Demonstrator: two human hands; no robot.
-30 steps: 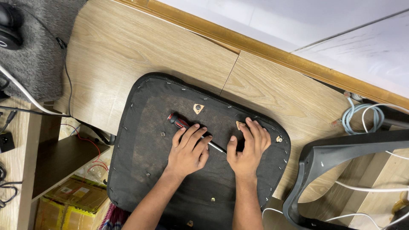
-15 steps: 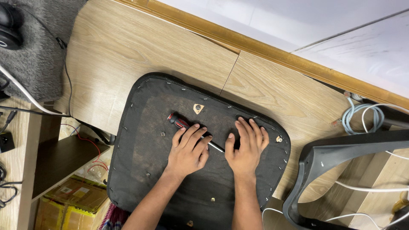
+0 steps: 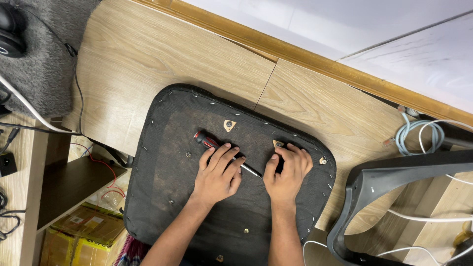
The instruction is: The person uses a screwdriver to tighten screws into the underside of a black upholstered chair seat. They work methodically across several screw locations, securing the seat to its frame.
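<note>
An upturned chair seat base (image 3: 177, 197), dark and board-backed with fabric stapled round its edge, lies flat on the wooden bench (image 3: 148, 64). Its near edge overhangs the bench front.

Left hand (image 3: 217, 175): palm down on the seat base, fingers spread and extended. It lies over the shaft of a screwdriver (image 3: 209, 142). The red-and-black handle projects beyond the fingertips toward the upper left; the metal tip emerges from under the hand at the lower right, pointing at the other hand. The hand presses on the tool rather than wrapping it.

Right hand (image 3: 288, 170): palm down on the seat base, just beside the left hand, fingers slightly curled. The fingertips rest at a tan triangular mounting plate (image 3: 278, 144) near the far right corner. Whether anything is pinched beneath the fingers cannot be determined from this view.

Fittings on the seat base: a second tan mounting plate (image 3: 229, 125) with a central fastener lies beyond the screwdriver handle; a small round fastener (image 3: 322, 160) sits near the right edge.

Surroundings: a black plastic chair frame (image 3: 394, 197) stands to the right, well apart from the hands. A coiled pale blue cable (image 3: 419, 138) lies behind it. Grey fleecy material (image 3: 44, 69) covers the far left. Cardboard boxes (image 3: 84, 231) sit below the bench at the lower left.
</note>
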